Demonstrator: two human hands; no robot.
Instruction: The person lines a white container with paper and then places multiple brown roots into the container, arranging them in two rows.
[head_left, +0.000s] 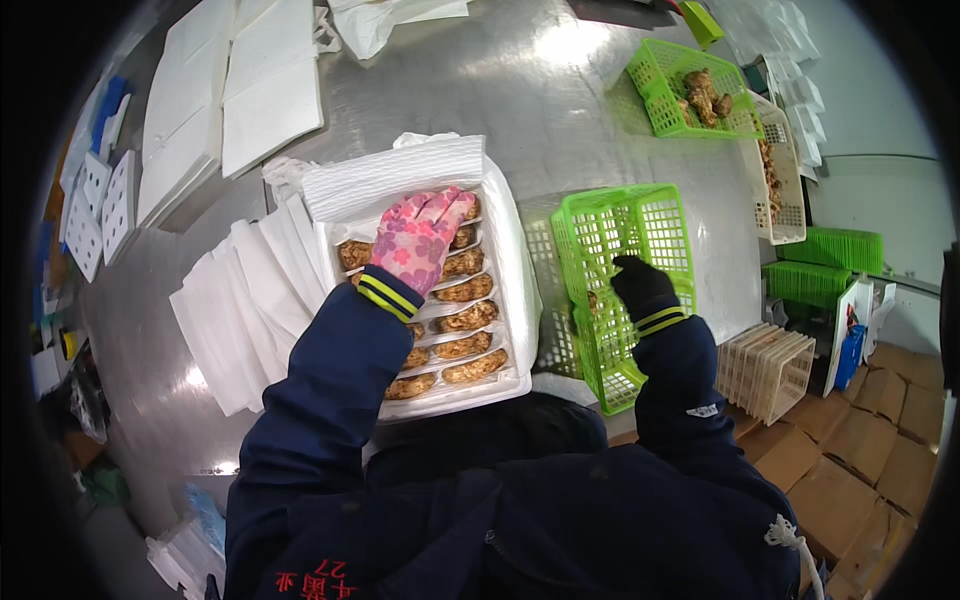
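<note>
My left hand (422, 238), in a pink floral glove, lies palm down over a white foam box (525, 384). Its fingers are stretched out across the upper rows; the palm and whatever is under it are hidden. Inside the box, brown mushrooms (466, 316) lie in rows, with thin white sheets (454, 332) between the rows. My right hand (643, 282), in a black glove, is over a green plastic basket (616, 196). Its fingers look curled, and their grip is hidden. A brown piece (592, 302) shows at the basket's left side.
White sheets (240, 307) fan out left of the box on the steel table (465, 90). Foam slabs (270, 82) lie farther back. At the far right stand another green basket (660, 112) with mushrooms (705, 97) and a cream basket (787, 187). Cardboard boxes (832, 487) sit lower right.
</note>
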